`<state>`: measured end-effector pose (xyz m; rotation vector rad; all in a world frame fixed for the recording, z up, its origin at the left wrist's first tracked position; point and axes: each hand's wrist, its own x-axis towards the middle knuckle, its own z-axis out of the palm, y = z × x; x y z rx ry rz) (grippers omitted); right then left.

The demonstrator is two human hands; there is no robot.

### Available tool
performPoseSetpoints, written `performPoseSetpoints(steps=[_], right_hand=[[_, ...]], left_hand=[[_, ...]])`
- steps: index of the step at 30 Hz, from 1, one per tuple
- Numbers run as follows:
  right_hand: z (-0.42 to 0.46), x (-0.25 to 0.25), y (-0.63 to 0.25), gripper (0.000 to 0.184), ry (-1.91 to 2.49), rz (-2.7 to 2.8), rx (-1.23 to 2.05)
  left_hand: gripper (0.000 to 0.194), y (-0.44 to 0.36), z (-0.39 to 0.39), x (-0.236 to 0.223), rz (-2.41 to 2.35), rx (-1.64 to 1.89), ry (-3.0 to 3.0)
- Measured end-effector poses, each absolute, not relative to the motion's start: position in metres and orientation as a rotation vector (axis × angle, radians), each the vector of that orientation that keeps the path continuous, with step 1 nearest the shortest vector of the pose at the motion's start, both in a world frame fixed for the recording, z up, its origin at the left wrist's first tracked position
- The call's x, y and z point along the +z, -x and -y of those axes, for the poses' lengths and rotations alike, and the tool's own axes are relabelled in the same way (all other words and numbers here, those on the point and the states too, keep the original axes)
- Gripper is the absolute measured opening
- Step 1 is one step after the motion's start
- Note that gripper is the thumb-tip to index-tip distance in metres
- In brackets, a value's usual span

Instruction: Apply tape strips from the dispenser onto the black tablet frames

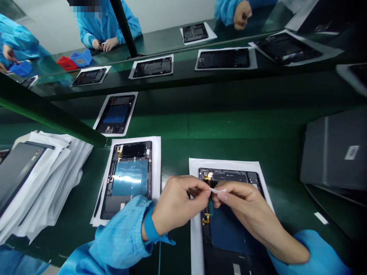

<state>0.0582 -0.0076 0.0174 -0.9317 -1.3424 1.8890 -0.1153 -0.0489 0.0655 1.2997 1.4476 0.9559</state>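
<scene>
A small white strip (217, 190) is pinched at both ends between my two hands. My left hand (183, 200), with a blue band round its wrist, closes thumb and forefinger on the strip's left end. The thumb and fingers of my right hand (246, 208) are pressed together on the other end. Below both hands lies an opened tablet housing (229, 236) with a dark blue panel inside and gold-coloured flex pieces along its left edge. It rests on a white sheet (196, 244). My hands cover part of its upper half.
Another opened tablet (130, 177) lies at left beside stacked white sheets (61, 175) with a grey tablet cover (20, 172). A grey box (334, 149) stands at right. Further tablets (153, 67) line a raised shelf. Co-workers in blue sit beyond, near red and blue bins (81, 58).
</scene>
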Motion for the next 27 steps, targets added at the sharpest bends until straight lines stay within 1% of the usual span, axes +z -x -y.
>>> performPoseSetpoints(steps=[2,4,7,9,10,12,14,16,18,27], right_hand=[[0.007,0.024,-0.060,0.023,0.920,1.457,1.830],[0.006,0.031,-0.063,0.019,0.902,1.644,1.658],[0.002,0.032,-0.068,0.010,0.882,1.930,1.159],[-0.003,0.024,-0.071,0.012,0.884,2.062,0.782],[-0.006,0.017,-0.072,0.014,0.890,2.123,0.609],[-0.012,0.003,-0.073,0.016,0.893,2.247,0.308],[-0.018,-0.008,-0.074,0.015,0.880,2.351,0.103],[-0.022,-0.016,-0.073,0.014,0.862,2.405,-0.002],[-0.024,-0.019,-0.071,0.013,0.861,2.432,-0.040],[-0.022,-0.025,-0.071,0.015,0.883,2.527,-0.007]], left_hand=[[0.013,0.118,0.051,0.068,-1.504,0.955,-1.485],[0.013,0.122,0.052,0.066,-1.496,0.949,-1.645],[0.013,0.127,0.051,0.055,-1.500,0.771,-1.961],[0.013,0.129,0.049,0.044,-1.537,0.532,-2.236],[0.018,0.129,0.047,0.038,-1.548,0.410,-2.361],[0.040,0.127,0.043,0.027,-1.541,0.233,-2.538],[0.056,0.125,0.040,0.019,-1.514,0.138,-2.613],[0.061,0.124,0.037,0.013,-1.488,0.094,-2.628],[0.062,0.125,0.037,0.010,-1.471,0.074,-2.628],[0.063,0.124,0.037,0.008,-1.469,0.099,-2.605]])
